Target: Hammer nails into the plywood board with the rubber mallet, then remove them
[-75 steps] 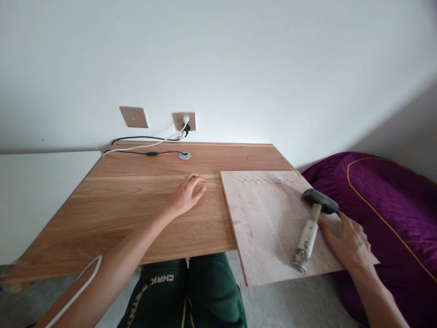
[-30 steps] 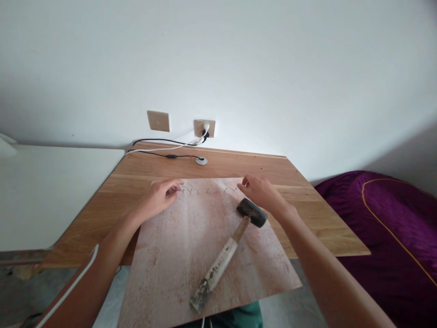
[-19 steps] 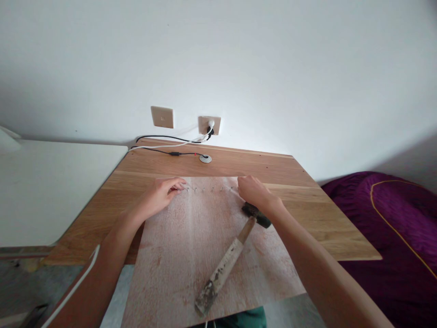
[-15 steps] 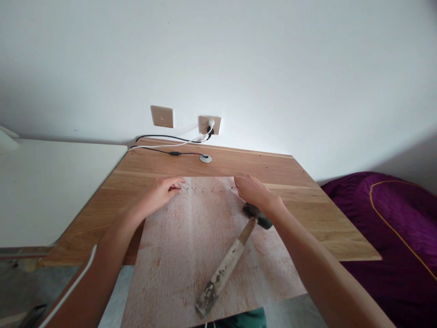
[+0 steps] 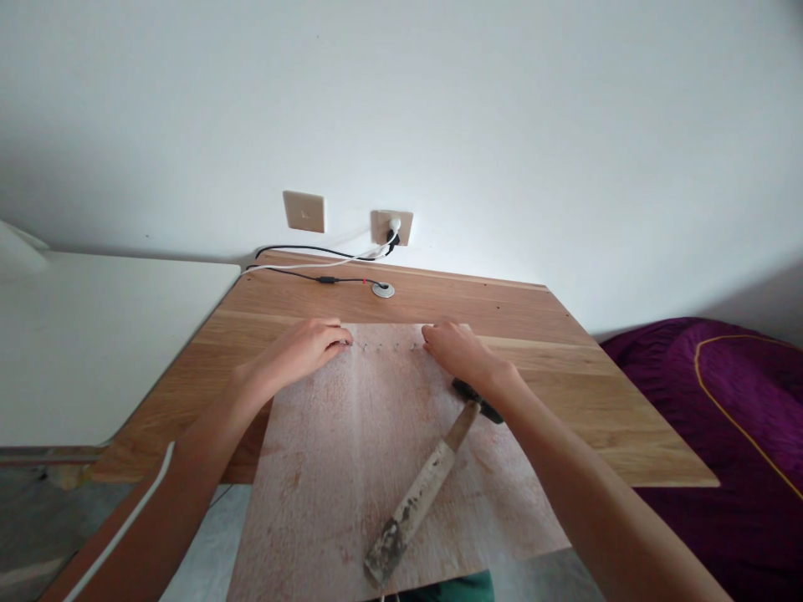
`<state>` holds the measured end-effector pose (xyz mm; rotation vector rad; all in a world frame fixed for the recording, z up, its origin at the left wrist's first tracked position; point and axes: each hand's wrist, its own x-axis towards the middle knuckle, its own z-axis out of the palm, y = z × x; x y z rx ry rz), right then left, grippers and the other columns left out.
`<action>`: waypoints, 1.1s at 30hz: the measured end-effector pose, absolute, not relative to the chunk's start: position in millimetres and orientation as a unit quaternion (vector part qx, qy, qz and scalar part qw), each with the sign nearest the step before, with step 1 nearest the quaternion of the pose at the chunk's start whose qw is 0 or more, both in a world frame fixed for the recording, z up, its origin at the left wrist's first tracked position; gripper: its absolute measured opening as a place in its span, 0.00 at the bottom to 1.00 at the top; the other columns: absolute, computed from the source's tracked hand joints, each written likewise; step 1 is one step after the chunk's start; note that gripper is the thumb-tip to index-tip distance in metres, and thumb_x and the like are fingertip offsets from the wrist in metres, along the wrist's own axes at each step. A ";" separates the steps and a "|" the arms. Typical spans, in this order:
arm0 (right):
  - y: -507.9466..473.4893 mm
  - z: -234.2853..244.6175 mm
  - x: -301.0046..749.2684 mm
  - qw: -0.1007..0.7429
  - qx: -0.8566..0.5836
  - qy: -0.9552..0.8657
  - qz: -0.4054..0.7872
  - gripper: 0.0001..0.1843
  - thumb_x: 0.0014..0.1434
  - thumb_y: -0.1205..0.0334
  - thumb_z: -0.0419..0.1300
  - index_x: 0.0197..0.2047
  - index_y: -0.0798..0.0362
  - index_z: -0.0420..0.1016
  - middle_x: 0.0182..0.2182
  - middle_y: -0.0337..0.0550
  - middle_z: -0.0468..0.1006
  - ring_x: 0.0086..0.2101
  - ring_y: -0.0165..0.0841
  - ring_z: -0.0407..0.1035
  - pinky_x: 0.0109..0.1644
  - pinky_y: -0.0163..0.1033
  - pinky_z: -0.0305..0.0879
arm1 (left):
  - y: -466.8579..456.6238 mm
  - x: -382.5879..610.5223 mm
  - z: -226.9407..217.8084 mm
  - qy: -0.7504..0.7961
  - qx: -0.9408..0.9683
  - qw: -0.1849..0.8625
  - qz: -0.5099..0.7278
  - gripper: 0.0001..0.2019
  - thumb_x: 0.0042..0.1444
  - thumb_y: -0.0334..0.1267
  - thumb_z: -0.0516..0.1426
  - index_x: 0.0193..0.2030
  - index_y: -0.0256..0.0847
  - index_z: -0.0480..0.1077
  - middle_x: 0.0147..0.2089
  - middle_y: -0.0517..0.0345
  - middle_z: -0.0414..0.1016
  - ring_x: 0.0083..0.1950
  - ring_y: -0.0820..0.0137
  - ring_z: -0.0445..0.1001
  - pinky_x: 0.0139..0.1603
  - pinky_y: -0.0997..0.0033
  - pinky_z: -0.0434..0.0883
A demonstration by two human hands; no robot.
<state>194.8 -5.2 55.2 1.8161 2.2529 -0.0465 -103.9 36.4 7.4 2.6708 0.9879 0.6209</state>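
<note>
A row of several thin nails stands upright near the far edge of a thin wooden board. My left hand is closed at the left end of the row, its fingertips pinching the outermost nail. At the other end, my right hand is curled with its fingertips where the rightmost nail stands, hiding that nail. A hammer lies slanted across the board, its worn pale handle toward me and its dark head partly under my right forearm.
Beneath the board is a wooden table. A white tabletop adjoins it at left. Cables run along the back to a wall socket. A purple fabric item lies at right.
My left hand has moved right onto the leftmost nail. My right hand has shifted slightly left over the rightmost nail. The view has shifted a little; the hammer stays on the board.
</note>
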 end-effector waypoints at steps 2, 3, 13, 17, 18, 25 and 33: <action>-5.2 54.6 194.2 0.120 0.619 0.776 -0.014 0.13 0.73 0.67 0.54 0.50 0.57 0.80 0.47 0.59 0.85 0.48 0.45 0.81 0.50 0.42 0.70 | 34.5 -101.9 9.4 0.339 0.914 0.104 0.196 0.10 0.69 0.35 0.58 0.48 0.48 0.82 0.45 0.56 0.82 0.43 0.64 0.81 0.45 0.67 0.73; -5.2 54.8 194.1 0.118 0.617 0.778 -0.015 0.13 0.73 0.69 0.53 0.50 0.56 0.80 0.47 0.59 0.85 0.47 0.45 0.81 0.49 0.42 0.70 | 33.5 -100.7 10.9 0.339 0.916 0.101 0.188 0.10 0.70 0.35 0.57 0.48 0.48 0.82 0.45 0.56 0.82 0.44 0.64 0.81 0.45 0.68 0.73; -8.9 61.8 197.3 0.057 0.598 0.799 -0.034 0.18 0.65 0.78 0.52 0.44 0.52 0.81 0.47 0.49 0.83 0.43 0.39 0.79 0.40 0.37 0.63 | 26.9 -88.7 26.7 0.361 0.919 0.063 0.148 0.08 0.70 0.37 0.60 0.38 0.40 0.76 0.39 0.56 0.77 0.38 0.67 0.76 0.37 0.69 0.65; -9.6 61.7 194.6 0.000 0.575 0.816 -0.067 0.14 0.65 0.75 0.57 0.50 0.54 0.79 0.47 0.48 0.84 0.45 0.38 0.79 0.44 0.36 0.65 | 22.3 -80.9 30.1 0.368 0.905 0.100 0.189 0.12 0.68 0.37 0.62 0.32 0.39 0.73 0.34 0.60 0.75 0.33 0.71 0.72 0.34 0.70 0.61; -9.6 61.1 192.7 -0.002 0.567 0.820 -0.076 0.12 0.66 0.71 0.60 0.51 0.55 0.79 0.47 0.49 0.84 0.46 0.39 0.79 0.46 0.37 0.66 | 21.1 -78.7 30.9 0.364 0.904 0.117 0.192 0.13 0.68 0.38 0.63 0.31 0.39 0.72 0.33 0.61 0.74 0.32 0.71 0.72 0.33 0.70 0.61; -9.1 52.5 175.0 0.077 0.594 0.801 -0.013 0.14 0.75 0.60 0.55 0.47 0.57 0.81 0.44 0.59 0.86 0.44 0.45 0.82 0.43 0.40 0.68 | 20.0 -66.5 26.7 0.357 0.907 0.110 0.195 0.05 0.67 0.38 0.63 0.45 0.40 0.76 0.45 0.55 0.79 0.41 0.66 0.78 0.41 0.68 0.69; -11.2 56.2 173.3 0.031 0.564 0.825 -0.024 0.16 0.68 0.78 0.52 0.47 0.55 0.79 0.46 0.51 0.84 0.44 0.38 0.79 0.43 0.37 0.64 | 31.7 -63.1 16.3 0.320 0.926 0.087 0.182 0.09 0.69 0.27 0.58 0.44 0.40 0.80 0.43 0.54 0.80 0.43 0.64 0.80 0.44 0.67 0.71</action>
